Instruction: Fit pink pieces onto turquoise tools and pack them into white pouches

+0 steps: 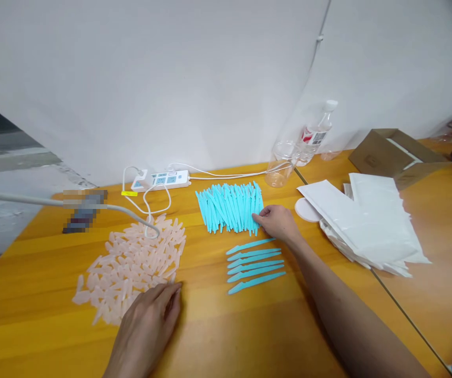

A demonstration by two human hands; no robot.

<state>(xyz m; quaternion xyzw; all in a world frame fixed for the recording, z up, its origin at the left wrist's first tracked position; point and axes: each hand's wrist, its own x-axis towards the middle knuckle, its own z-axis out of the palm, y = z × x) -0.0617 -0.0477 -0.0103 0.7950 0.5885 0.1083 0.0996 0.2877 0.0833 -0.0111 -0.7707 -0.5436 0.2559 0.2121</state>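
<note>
Turquoise plastic sticks form a dense pile [228,207] near the middle of the wooden table. My right hand [277,221] is at the pile's right edge, thumb and forefinger pinched on one turquoise stick [256,218]. Below it, several turquoise sticks [255,270] lie side by side in a spaced column, roughly level. On the left is a wide heap of pale pink translucent pieces [131,262]. My left hand [151,320] rests at the heap's lower right edge, fingers curled together; whatever its fingertips hold, if anything, is hidden.
A white power strip [171,179] with cables sits by the wall, a dark phone-like object [84,212] at left. A cable crosses above the pink heap. Behind the right hand stand a clear jar [277,170] and a bottle [315,137]. White envelopes [371,220] and a cardboard box [383,157] are right.
</note>
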